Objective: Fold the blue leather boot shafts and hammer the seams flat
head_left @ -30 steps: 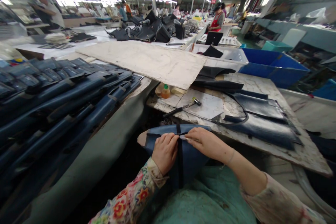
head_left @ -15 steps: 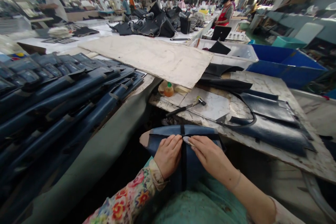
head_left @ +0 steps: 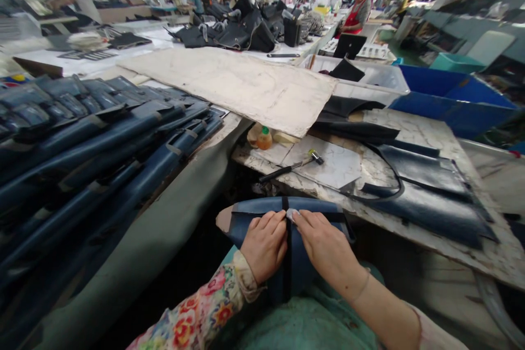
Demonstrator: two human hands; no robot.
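On my lap, over a green apron (head_left: 303, 322), lies a dark blue leather bag piece (head_left: 250, 206) with black strips crossing at its middle and a beige left end. My left hand (head_left: 264, 246) is closed on the piece, its fingertips beside the crossing. At the fingertips of my right hand (head_left: 328, 246) is a small whitish wad (head_left: 291, 214), perhaps cloth, pressed onto the crossing. The undersides of both hands are hidden. A hammer (head_left: 283, 171) with a dark handle lies on the worktable (head_left: 414, 120) just beyond.
Rows of blue leather pieces (head_left: 82, 158) cover the left table. A small bottle (head_left: 264, 139) with a green cap stands near a large pale board (head_left: 233, 82). Leather parts (head_left: 426, 191) lie to the right, with a blue bin (head_left: 451, 115) behind. Several people work farther off.
My right hand has shifted slightly left, bringing the whitish wad closer to my left fingertips. My left hand stays about where it was. The view has tilted slightly.
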